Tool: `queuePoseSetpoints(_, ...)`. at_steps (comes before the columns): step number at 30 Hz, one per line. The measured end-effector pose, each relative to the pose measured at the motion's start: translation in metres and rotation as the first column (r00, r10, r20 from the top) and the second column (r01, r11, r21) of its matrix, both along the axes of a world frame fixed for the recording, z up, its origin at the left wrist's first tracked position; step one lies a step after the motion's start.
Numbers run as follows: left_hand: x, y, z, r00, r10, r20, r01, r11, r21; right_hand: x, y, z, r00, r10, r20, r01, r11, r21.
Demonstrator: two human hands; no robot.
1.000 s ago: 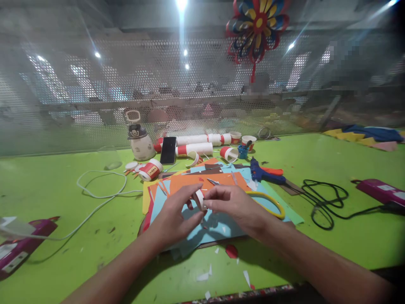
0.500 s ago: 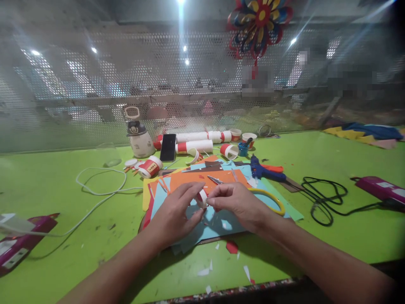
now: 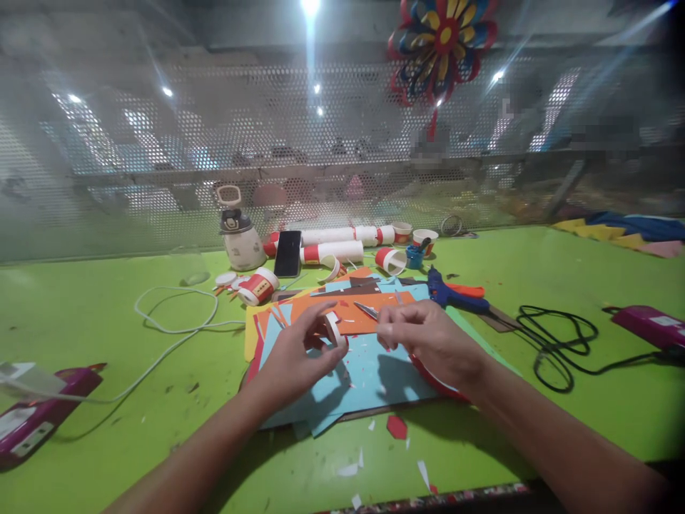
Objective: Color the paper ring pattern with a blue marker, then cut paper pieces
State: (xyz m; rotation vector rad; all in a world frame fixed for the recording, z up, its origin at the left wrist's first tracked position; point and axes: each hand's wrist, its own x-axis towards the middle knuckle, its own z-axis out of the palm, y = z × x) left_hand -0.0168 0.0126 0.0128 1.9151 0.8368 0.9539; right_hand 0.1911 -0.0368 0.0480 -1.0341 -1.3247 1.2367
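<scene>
My left hand (image 3: 297, 350) holds a curved white-and-red piece of paper cup (image 3: 335, 330) between thumb and fingers, above a stack of coloured paper (image 3: 369, 378). To its right, apart from the piece, is my right hand (image 3: 414, 332), its thumb and fingertips pressed together. Whether anything small is pinched there I cannot make out. Under and beside that hand lies a pair of scissors; a blade (image 3: 366, 310) points left, and a red handle (image 3: 439, 382) shows below the wrist. Tiny red and white scraps dot the blue sheet.
A blue glue gun (image 3: 454, 296) lies at the right, its black cord (image 3: 556, 357) running to a purple power strip (image 3: 650, 325). Behind the paper stand a phone (image 3: 288, 253), cut paper cups (image 3: 390, 260), white rolls (image 3: 337, 251) and a bottle (image 3: 242, 243). A white cable (image 3: 176, 332) loops left.
My right hand has moved right, away from the cup piece, and now covers the scissors' yellow handle. My left hand still holds the piece, with its fingers a little wider. The view shifted slightly.
</scene>
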Motion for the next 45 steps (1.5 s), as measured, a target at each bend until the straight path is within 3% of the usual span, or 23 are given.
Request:
queuePoseSetpoints(4,0.003,0.0,0.002,0.992,-0.026,0.123,0.045,0.987,-0.152,0.007,0.0,-0.001,0.998,0.003,0.06,-0.003,1.0,0.007)
queuePoseSetpoints(10,0.003,-0.001,0.001,0.985,-0.055,0.161,0.086,0.977,-0.195,-0.004,-0.002,-0.009,0.973,0.031,0.228,-0.033,0.999,0.005)
queuePoseSetpoints(16,0.002,0.0,-0.003,0.986,-0.102,0.129,0.123,0.979,-0.161,-0.017,-0.01,-0.008,0.893,-0.004,0.45,-0.103,0.972,0.213)
queuePoseSetpoints(19,0.002,0.0,-0.004,0.988,-0.089,0.125,0.11,0.979,-0.171,-0.016,-0.009,-0.007,0.943,-0.022,0.333,-0.054,0.974,0.218)
queuePoseSetpoints(22,0.002,0.0,-0.003,0.984,-0.078,0.162,0.115,0.966,-0.232,-0.01,-0.004,-0.011,0.968,-0.097,0.23,0.073,0.991,0.109)
queuePoseSetpoints(27,0.003,0.002,0.0,0.955,-0.064,0.291,0.169,0.919,-0.355,-0.003,0.003,-0.02,0.975,-0.077,0.208,0.079,0.997,-0.006)
queuePoseSetpoints(30,0.003,0.001,0.0,0.94,-0.044,0.338,0.134,0.96,-0.246,-0.005,0.005,-0.023,0.988,-0.06,0.144,0.069,0.996,-0.062)
queuePoseSetpoints(34,0.003,-0.005,0.002,0.952,-0.066,0.3,0.064,0.998,0.016,-0.017,0.003,-0.023,0.996,0.085,-0.032,-0.089,0.976,-0.199)
queuePoseSetpoints(39,0.003,-0.011,0.001,0.997,-0.06,0.053,0.048,0.977,0.208,-0.029,0.0,-0.03,0.957,0.164,-0.239,-0.225,0.94,-0.257)
queuePoseSetpoints(45,0.003,-0.013,0.0,0.986,0.008,-0.164,0.055,0.925,0.375,-0.033,-0.003,-0.038,0.945,0.17,-0.278,-0.252,0.922,-0.292)
